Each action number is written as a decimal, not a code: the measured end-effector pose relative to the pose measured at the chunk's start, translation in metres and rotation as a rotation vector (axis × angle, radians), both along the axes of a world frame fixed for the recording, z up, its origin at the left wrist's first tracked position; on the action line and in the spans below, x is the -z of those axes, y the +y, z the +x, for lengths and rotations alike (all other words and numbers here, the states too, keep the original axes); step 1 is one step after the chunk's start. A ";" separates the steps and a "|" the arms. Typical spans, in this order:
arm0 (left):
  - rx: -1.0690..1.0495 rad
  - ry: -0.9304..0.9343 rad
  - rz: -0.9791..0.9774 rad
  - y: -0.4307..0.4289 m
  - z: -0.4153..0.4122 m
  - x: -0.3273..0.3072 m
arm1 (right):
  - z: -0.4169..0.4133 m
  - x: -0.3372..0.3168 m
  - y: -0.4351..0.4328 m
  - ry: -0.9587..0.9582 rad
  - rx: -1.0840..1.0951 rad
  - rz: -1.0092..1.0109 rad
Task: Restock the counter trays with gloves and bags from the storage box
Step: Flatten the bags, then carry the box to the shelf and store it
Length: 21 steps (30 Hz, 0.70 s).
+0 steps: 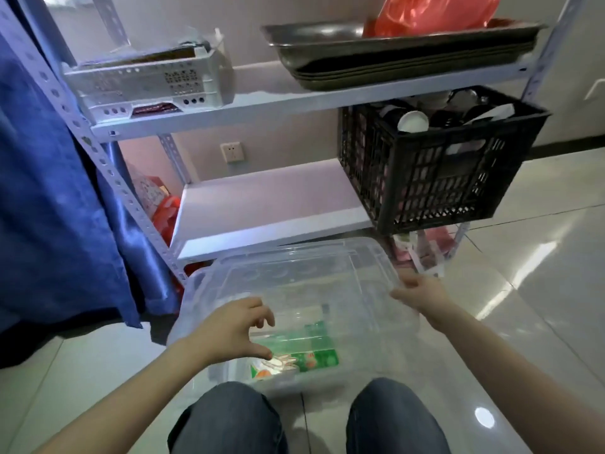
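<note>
My right hand (417, 294) grips the right edge of the clear plastic lid (294, 273) over the transparent plastic storage box (343, 381); whether my curled left hand (234, 329) holds it, I cannot tell. I'd lift level, exposing the green printed packet (304, 358) inside
</note>
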State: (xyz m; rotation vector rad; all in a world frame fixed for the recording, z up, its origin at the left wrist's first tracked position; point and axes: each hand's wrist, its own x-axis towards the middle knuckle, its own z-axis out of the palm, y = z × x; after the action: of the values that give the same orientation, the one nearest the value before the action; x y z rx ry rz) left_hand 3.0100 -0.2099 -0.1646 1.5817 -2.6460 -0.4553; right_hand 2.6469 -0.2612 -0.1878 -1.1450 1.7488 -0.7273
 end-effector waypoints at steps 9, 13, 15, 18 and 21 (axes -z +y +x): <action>-0.874 0.119 0.081 0.018 0.090 0.089 | 0.043 0.077 0.021 0.086 -0.044 0.001; -1.014 0.201 0.024 0.021 0.106 0.107 | 0.061 0.088 0.011 0.217 -0.116 -0.027; -1.040 0.242 0.011 0.020 0.112 0.111 | 0.066 0.091 0.003 0.277 -0.121 -0.047; -1.027 0.294 -0.014 0.015 0.123 0.117 | 0.071 0.096 -0.008 0.335 -0.097 -0.068; -1.119 0.402 0.051 0.011 0.132 0.127 | 0.070 0.105 -0.018 0.351 -0.069 -0.027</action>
State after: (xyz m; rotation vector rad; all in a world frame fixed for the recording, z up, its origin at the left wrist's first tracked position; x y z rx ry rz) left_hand 3.1421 -0.1994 -0.2921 2.3049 -1.1791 -0.6331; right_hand 2.7172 -0.2791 -0.2926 -1.4107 1.9793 -0.5319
